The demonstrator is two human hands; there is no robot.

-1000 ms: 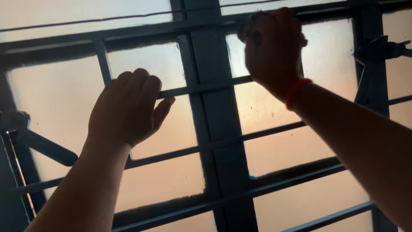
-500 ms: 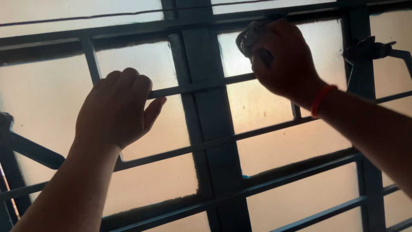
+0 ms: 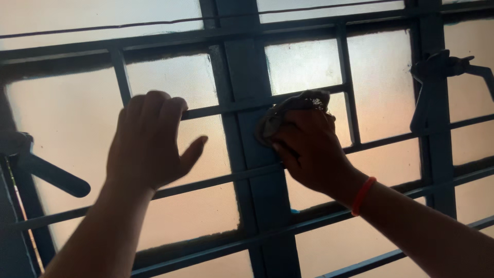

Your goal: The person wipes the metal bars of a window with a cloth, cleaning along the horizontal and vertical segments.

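Note:
My right hand (image 3: 309,149) grips a crumpled dark cloth (image 3: 288,110) and presses it against the frosted glass pane (image 3: 303,64) beside the wide central window post (image 3: 252,92). A red band circles that wrist. My left hand (image 3: 149,139) rests its fingers over a horizontal metal grille bar (image 3: 226,108) to the left of the post, thumb spread. The window is backlit, so hands and frame appear dark.
Horizontal and vertical grille bars cross the whole window in front of the glass. A window latch handle (image 3: 437,69) sticks out at the right, and another handle (image 3: 46,172) at the left edge. A thin wire (image 3: 103,21) runs across the top.
My right hand has carried the cloth down and to the left, from the top of the pane to beside the central post. The left hand stays on its bar.

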